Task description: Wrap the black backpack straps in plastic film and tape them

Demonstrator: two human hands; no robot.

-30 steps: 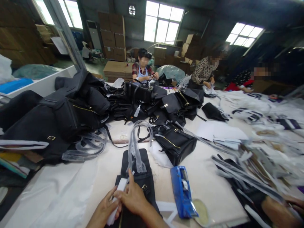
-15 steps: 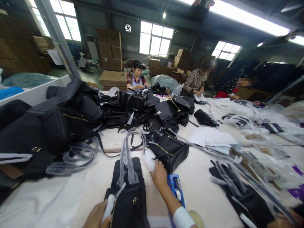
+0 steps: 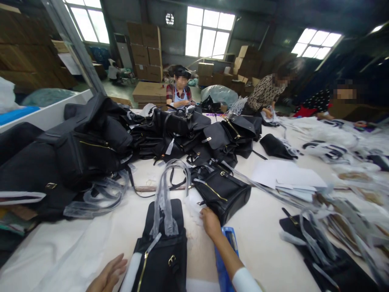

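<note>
A black backpack [image 3: 164, 259] with a gold zipper and buckle lies in front of me, its handles wrapped in clear plastic [image 3: 164, 190]. A white padded wrap [image 3: 133, 269] covers its left edge. My left hand [image 3: 107, 275] is just left of it, fingers stretched out, holding nothing. My right hand [image 3: 211, 223] reaches forward beyond the backpack, its fingers curled together on a thin white sheet [image 3: 194, 205]. Right beside that hand sits a second black bag [image 3: 227, 192] with a gold zipper. Under my right forearm is a blue tape dispenser [image 3: 226, 251], partly hidden.
Black bags are heaped at the left [image 3: 82, 158] and across the back [image 3: 182, 134]. White paper sheets [image 3: 285, 174] lie at right, near another plastic-wrapped backpack [image 3: 325, 251]. Several co-workers stand or sit across the table; one wears a plaid shirt [image 3: 170, 92].
My left hand has let go of the white wrap on the backpack's edge and moved left, opening. My right hand stays at the white sheet. The view has tilted and turned slightly.
</note>
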